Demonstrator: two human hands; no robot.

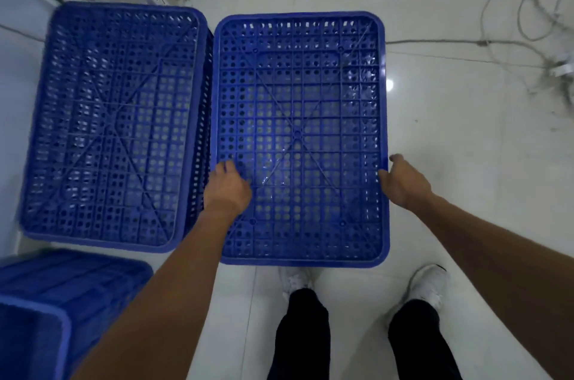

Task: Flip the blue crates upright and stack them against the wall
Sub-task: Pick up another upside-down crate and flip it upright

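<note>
two perforated blue crates sit side by side below you, and the risks start with how close they are. the right crate point(299, 137) is the one between your hands, its ribbed underside facing up, so it looks not yet flipped; the left crate point(111, 124) stands just beside it, its wall almost touching, and it appears to rise higher.

your left hand point(228, 188) is in that narrow seam. it lies over the right crate's left edge, fingers curled down toward the gap; whether they have closed under the rim you cannot tell from here. if you roll the crate leftward, those fingers could get pinched against the neighbour's wall.

your right hand point(403, 182) is at the opposite edge, thumb raised, fingers apparently bent around the rim but hidden, so how firm the hold is cannot be judged. both hands sit toward the near half, so the far end may dip and scrape the glossy tile floor point(466, 162) as you lift.

your shoes point(430, 285) stand just behind the near edge, within reach of a dropped crate. loose cables point(528, 47) lie to the right, well apart.
</note>
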